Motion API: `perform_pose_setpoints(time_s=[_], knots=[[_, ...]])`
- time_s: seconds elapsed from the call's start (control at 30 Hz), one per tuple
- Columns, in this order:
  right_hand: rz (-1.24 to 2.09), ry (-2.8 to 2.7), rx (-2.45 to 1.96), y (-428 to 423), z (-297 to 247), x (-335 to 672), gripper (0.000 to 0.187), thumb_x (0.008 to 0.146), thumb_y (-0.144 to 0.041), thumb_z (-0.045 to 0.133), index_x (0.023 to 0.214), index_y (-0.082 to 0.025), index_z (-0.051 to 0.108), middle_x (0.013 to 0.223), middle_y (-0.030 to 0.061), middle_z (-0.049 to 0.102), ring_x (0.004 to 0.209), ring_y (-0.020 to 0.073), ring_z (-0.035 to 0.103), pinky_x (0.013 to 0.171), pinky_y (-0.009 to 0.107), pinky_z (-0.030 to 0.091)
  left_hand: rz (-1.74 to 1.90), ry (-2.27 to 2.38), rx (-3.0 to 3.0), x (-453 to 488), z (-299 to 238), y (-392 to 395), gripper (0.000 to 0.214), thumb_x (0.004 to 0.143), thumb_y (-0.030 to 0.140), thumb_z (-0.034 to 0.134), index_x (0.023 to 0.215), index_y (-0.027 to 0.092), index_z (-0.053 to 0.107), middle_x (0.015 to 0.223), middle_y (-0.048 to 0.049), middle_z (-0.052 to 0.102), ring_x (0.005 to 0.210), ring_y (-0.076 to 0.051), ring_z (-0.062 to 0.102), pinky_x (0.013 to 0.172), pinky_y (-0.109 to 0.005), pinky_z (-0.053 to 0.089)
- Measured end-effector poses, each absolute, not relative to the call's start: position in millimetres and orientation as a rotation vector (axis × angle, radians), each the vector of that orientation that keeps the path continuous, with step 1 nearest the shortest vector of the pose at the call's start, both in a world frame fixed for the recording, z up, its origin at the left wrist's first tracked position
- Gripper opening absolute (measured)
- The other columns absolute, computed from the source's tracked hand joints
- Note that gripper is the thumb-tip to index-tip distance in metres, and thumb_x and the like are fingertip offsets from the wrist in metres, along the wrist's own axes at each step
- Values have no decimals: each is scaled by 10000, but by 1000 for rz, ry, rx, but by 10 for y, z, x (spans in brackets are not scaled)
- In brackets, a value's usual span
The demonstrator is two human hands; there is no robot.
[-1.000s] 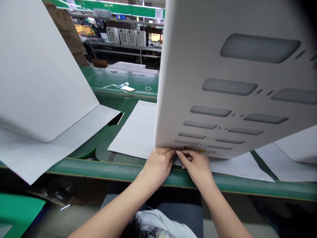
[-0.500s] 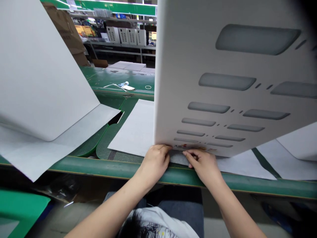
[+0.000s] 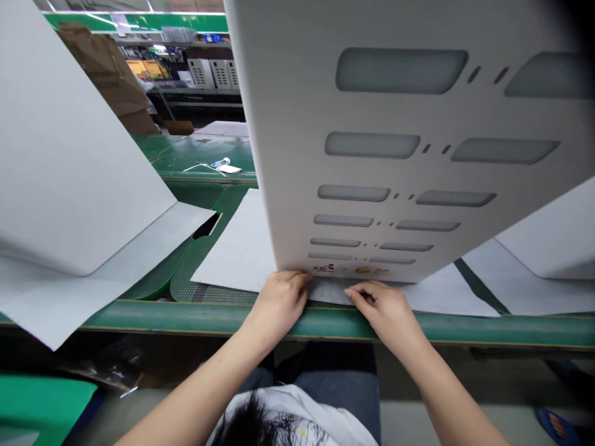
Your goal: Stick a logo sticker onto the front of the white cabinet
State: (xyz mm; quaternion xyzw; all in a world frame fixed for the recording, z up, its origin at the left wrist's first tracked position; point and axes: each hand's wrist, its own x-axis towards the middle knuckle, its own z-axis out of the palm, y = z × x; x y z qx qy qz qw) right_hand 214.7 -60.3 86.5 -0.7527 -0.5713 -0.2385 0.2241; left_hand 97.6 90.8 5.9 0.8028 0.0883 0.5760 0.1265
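The person's left hand (image 3: 279, 303) sits at the table's front edge, fingers (image 3: 297, 279) curled and closed against the lower corner of a large white panel (image 3: 372, 136). The right hand (image 3: 385, 313) lies just beside it, fingers (image 3: 357, 292) close together and resting on a grey felt strip (image 3: 328, 291), with no clear grip visible. The panel stands tilted above the hands, its face marked with rows of recessed slots and a small printed logo. A white sheet (image 3: 232, 248) lies on the green table (image 3: 325, 325) beside it, and a second white panel (image 3: 69, 142) leans at left. Beyond are cardboard boxes (image 3: 105, 74) and white units on a shelf (image 3: 209, 73).
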Motion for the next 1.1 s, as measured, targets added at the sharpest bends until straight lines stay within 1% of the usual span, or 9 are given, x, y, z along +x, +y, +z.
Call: perform_pose_setpoints(time_s=[0.13,0.33,0.57,0.63,0.7,0.77,0.83,0.93,1.1], knots=[[-629,-1554,-2099,-720,897,2163,233,830,-350,501,724,-201,646,694,-7,616,639,145,524,608,261,350,1672,260,2356,986,54,910,260,789,51,500,987,109,658,965,-60,686,883,-218,638,821,-358,514],[-645,-1543,-2106,-865,897,2166,277,838,-372,472,709,-194,640,684,7,610,628,148,529,599,263,360,1685,245,2398,1003,39,888,256,819,74,476,994,125,656,953,-61,687,871,-210,638,812,-354,514],[-674,-1481,-2099,-1066,844,2177,324,850,-425,464,713,-192,642,688,19,610,627,154,527,606,267,372,1740,-38,2391,1089,90,565,284,824,74,474,1064,123,618,1025,-61,671,933,-197,618,849,-360,512],[-681,-1477,-2104,-1131,835,2172,327,849,-420,459,706,-191,643,674,19,602,612,152,517,594,268,366,1751,-80,2368,1134,124,436,331,819,73,472,1130,111,581,1119,-83,637,1020,-195,593,904,-355,497],[-656,-1458,-2112,-1226,820,2178,341,845,-435,462,699,-190,648,665,22,602,596,151,511,575,265,366,1744,-92,2383,1187,157,322,386,817,79,463,1197,82,529,1233,-123,568,1121,-206,544,961,-358,468],[-621,-1409,-2123,-1350,790,2201,359,842,-467,469,708,-190,655,664,22,603,590,149,508,552,254,370,1712,-80,2427,1241,183,229,433,821,94,451,1251,51,473,1306,-165,498,1182,-228,501,980,-373,454],[-597,-1349,-2127,-1475,745,2236,374,838,-492,476,722,-187,659,680,24,607,609,149,519,543,242,380,1670,-70,2464,1294,199,152,470,823,102,441,1288,35,423,1347,-189,446,1208,-239,479,978,-379,453],[-598,-1318,-2108,-1592,675,2283,375,841,-490,476,750,-182,669,703,29,612,640,150,534,542,231,388,1630,-108,2502,1361,208,49,495,822,110,438,1308,31,394,1373,-191,413,1205,-243,482,975,-384,453],[-651,-1358,-2036,-1620,619,2282,361,852,-459,474,736,-180,671,642,19,576,560,124,479,515,215,379,1614,-164,2535,1416,219,-86,506,820,128,442,1308,7,384,1374,-212,401,1197,-257,486,965,-394,454]])
